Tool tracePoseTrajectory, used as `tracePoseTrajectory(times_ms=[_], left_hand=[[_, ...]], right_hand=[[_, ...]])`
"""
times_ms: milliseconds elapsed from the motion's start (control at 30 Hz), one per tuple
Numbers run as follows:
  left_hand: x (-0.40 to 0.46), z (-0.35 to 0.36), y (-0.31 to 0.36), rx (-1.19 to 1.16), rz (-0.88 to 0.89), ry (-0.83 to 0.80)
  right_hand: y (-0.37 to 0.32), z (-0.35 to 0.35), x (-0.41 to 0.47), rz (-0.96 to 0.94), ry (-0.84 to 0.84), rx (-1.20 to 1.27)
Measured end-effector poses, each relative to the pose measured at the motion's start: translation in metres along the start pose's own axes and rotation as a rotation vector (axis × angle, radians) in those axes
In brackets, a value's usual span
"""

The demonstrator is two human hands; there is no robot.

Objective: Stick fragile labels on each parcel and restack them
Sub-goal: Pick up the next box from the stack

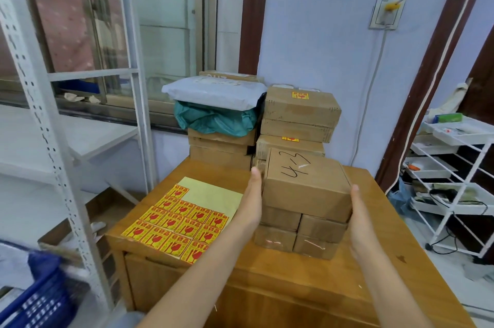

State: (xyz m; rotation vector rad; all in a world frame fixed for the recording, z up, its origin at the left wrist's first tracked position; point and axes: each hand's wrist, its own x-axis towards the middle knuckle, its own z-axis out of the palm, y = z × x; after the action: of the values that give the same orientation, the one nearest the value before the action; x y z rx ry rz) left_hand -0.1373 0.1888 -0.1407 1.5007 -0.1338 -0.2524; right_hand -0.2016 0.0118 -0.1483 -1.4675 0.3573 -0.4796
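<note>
Hands steady an unlabelled box on the near stack.

Left hand (252,202) and right hand (359,214) press flat, fingers straight, against opposite sides of the top box (304,184), which sits on four smaller boxes (299,234) on the wooden table (307,287). Brown cardboard, handwriting in black marker on its lid, no sticker showing. Far stack (298,119) by the wall already carries two red-and-yellow fragile labels (300,95), so the job looks partly done; the near pile appears still to need stickers. Label sheet (184,221) lies at left on the table, its far rows mostly peeled away. Left far pile (222,127), topped by grey and green bags, shows no labels.
</note>
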Motion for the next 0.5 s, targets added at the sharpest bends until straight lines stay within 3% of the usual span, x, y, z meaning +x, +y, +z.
tracePoseTrajectory(times_ms=[233,500], left_hand=[[0.001,-0.001,-0.001,0.015,-0.174,-0.028],[0.013,0.005,-0.01,-0.12,-0.218,-0.027]], right_hand=[[0.002,0.005,-0.003,0.013,0.022,0.021],[0.005,0.011,-0.004,0.052,0.043,-0.009]])
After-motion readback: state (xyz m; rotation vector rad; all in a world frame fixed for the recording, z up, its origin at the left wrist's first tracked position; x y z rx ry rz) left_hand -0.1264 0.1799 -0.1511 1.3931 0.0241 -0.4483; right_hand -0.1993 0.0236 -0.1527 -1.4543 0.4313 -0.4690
